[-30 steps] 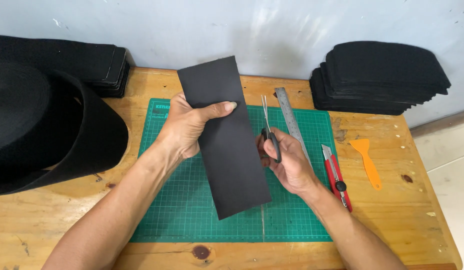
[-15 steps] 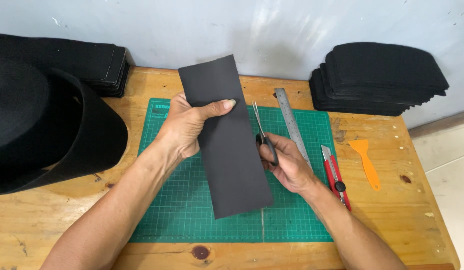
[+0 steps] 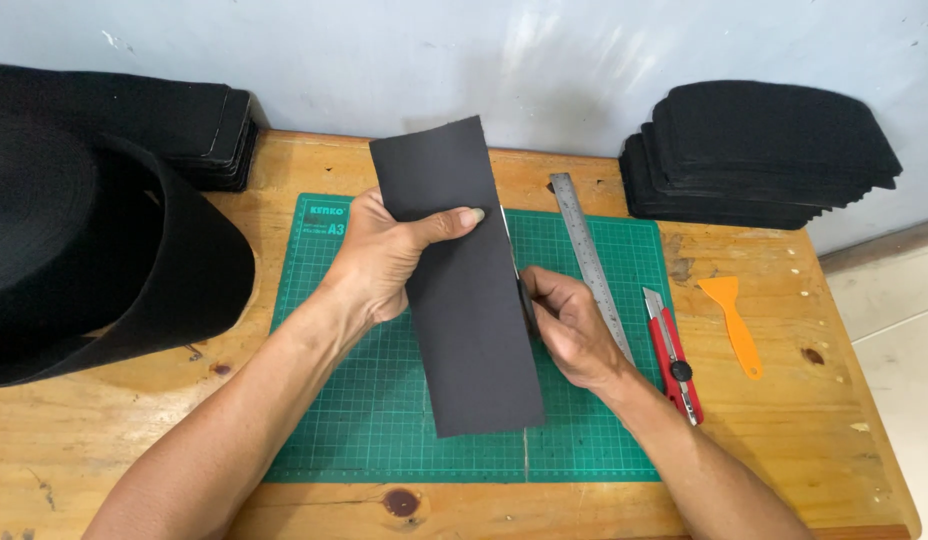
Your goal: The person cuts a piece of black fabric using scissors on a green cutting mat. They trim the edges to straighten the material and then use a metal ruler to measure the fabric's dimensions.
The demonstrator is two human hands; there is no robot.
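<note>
The left hand [image 3: 384,262] grips a long black rectangular sheet [image 3: 464,300] near its upper part, the thumb lying across the front face and the fingers curled behind it, holding the sheet tilted above the green cutting mat [image 3: 324,400]. The right hand [image 3: 574,330] is closed around a pair of scissors [image 3: 519,285], whose thin blade runs along the sheet's right edge; the handles are mostly hidden inside the clenched fingers. Just right of that hand, a steel ruler [image 3: 584,250] lies slanted on the mat, and beside it rest a red utility knife [image 3: 672,355] and an orange plastic scraper [image 3: 734,320] on the wooden table [image 3: 834,420]. A stack of black cut pieces [image 3: 764,155] sits at the far right corner, and a big roll of black material [image 3: 94,260] fills the left side.
</note>
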